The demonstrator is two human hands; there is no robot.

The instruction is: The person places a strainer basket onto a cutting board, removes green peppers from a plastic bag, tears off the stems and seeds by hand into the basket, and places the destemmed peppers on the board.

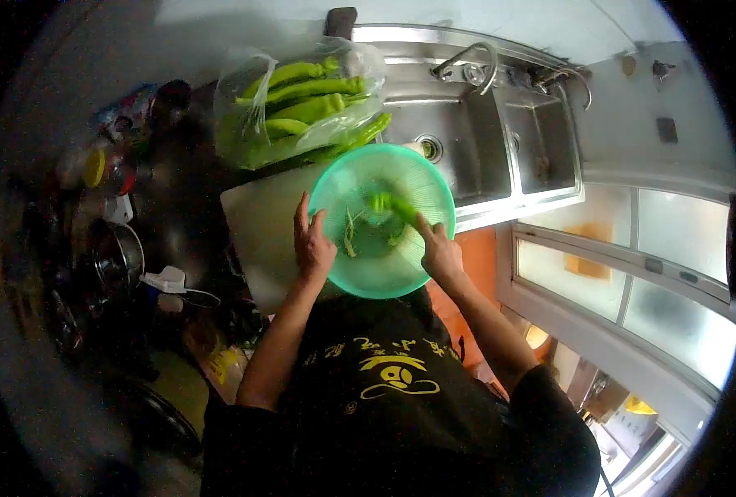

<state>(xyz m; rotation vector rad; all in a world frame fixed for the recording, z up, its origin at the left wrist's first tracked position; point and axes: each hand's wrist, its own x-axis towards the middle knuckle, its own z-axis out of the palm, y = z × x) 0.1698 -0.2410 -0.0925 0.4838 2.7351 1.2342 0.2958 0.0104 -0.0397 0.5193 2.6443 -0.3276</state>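
Note:
A round translucent green plastic colander point(360, 277) is in front of me, its near edge close to my apron. My left hand point(313, 248) grips its left rim, with some fingers outside the wall. Over the right side of the bowl, my right hand point(441, 255) is closed on a long green pepper point(403, 209), which slants over the middle of the colander. A few thin pale green scraps point(351, 232) lie inside the bowl. Beyond it, a clear plastic bag point(248, 137) holds several long green peppers point(310, 108).
A pale cutting board point(260, 211) lies under and left of the colander. A steel double sink point(476, 178) with a curved faucet point(492, 70) stands at the back right. A pot point(118, 257) and a white plug-like item point(167, 280) are at left.

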